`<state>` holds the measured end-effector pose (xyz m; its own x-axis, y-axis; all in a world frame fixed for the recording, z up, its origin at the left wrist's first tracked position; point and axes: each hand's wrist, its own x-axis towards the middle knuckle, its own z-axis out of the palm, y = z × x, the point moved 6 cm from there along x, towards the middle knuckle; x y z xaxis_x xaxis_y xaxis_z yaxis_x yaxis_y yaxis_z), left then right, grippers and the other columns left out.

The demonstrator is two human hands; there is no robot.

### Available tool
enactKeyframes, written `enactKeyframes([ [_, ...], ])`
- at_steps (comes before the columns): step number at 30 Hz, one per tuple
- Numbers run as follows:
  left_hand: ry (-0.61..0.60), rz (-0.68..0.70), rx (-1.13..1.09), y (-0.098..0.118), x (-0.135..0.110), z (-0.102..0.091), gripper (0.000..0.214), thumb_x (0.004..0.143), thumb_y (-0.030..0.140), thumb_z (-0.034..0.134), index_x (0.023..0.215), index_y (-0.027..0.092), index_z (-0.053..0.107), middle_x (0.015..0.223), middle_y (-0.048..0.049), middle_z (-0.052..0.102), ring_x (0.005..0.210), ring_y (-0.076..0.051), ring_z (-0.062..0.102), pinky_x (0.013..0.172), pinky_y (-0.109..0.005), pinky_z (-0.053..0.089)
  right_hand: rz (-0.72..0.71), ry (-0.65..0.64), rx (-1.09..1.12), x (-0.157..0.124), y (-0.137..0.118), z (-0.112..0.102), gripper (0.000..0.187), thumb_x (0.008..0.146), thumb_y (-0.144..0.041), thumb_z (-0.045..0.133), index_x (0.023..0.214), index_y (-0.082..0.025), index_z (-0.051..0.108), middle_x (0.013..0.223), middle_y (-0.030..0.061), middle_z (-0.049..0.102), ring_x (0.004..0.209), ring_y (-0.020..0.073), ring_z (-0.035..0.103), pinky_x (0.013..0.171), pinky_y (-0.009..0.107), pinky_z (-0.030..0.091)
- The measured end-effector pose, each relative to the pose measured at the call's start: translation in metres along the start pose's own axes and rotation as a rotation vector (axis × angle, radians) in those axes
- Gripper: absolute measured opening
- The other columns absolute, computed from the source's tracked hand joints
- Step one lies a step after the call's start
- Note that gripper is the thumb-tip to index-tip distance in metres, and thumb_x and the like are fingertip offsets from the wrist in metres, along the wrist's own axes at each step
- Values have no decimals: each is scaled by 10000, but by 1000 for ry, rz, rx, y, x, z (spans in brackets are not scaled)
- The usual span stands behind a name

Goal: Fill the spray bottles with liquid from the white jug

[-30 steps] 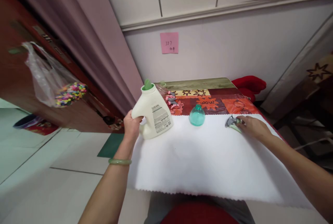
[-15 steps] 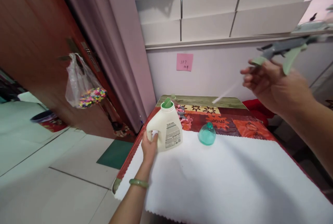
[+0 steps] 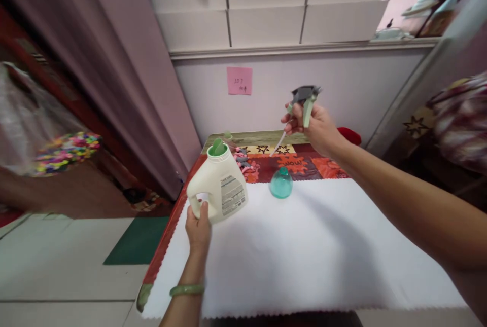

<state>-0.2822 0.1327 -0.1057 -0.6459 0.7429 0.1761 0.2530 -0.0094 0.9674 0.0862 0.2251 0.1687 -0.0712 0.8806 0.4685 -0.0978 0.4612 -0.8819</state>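
Note:
My left hand (image 3: 198,228) is closed round the lower handle of a cream detergent jug (image 3: 216,185). The jug leans slightly, its cap off and a green pouring spout showing in the mouth. Above the far part of the table, my right hand (image 3: 314,124) grips a grey and pale green spray trigger head (image 3: 306,99), whose thin white tube slants down to the left. Below that tube, apart from it, a small round teal bottle (image 3: 281,184) stands on the white cloth with its narrow neck upward.
A white scalloped cloth (image 3: 266,266) covers most of the table. Pink and grey items (image 3: 245,162) lie behind the jug. A pink note (image 3: 239,81) is stuck on the wall. At the left hangs a plastic bag with colourful pieces (image 3: 68,152).
The view has turned right. My right hand has brought the spray head inward from the far right, nearer the teal bottle. My left hand still holds the jug, which now tilts a little.

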Motion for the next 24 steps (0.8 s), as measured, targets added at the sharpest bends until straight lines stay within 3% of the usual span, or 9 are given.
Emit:
enactKeyframes([
  [4, 46, 63, -48, 15, 0, 2, 516, 789, 470, 695, 1233, 222, 611, 1134, -56, 679, 1039, -231, 626, 947, -361, 470, 77, 22, -69, -25, 38, -32, 540, 780, -607, 762, 1104, -200, 620, 828, 4, 684, 613, 103, 644, 587, 258, 562],
  [7, 71, 50, -62, 25, 7, 4, 433, 764, 457, 712, 1099, 186, 673, 1045, -56, 695, 970, -231, 633, 910, -375, 487, 84, 36, -76, -31, 52, -40, 531, 779, -614, 752, 1081, -194, 632, 815, 4, 675, 599, 104, 634, 578, 270, 553],
  [10, 65, -15, -72, 28, 18, 7, 440, 741, 513, 728, 995, 155, 707, 881, -43, 696, 816, -219, 637, 793, -380, 512, 73, 37, -56, -31, 56, -39, 531, 766, -619, 758, 1061, -195, 635, 792, -5, 657, 588, 107, 632, 562, 268, 543],
  [14, 119, -59, -78, 24, 26, -2, 513, 728, 554, 728, 1043, 151, 699, 870, -38, 697, 751, -198, 630, 746, -372, 516, 79, 15, -60, -32, 60, -38, 485, 798, -599, 734, 1065, -206, 637, 785, -12, 642, 588, 107, 629, 578, 275, 552],
  [24, 373, -19, 50, 22, 29, -44, 445, 681, 567, 761, 902, 190, 679, 822, -10, 636, 811, -235, 600, 877, -464, 498, 153, -92, 22, -39, 100, -25, 403, 783, -494, 754, 1053, -214, 647, 790, -25, 622, 612, 123, 634, 601, 296, 557],
])
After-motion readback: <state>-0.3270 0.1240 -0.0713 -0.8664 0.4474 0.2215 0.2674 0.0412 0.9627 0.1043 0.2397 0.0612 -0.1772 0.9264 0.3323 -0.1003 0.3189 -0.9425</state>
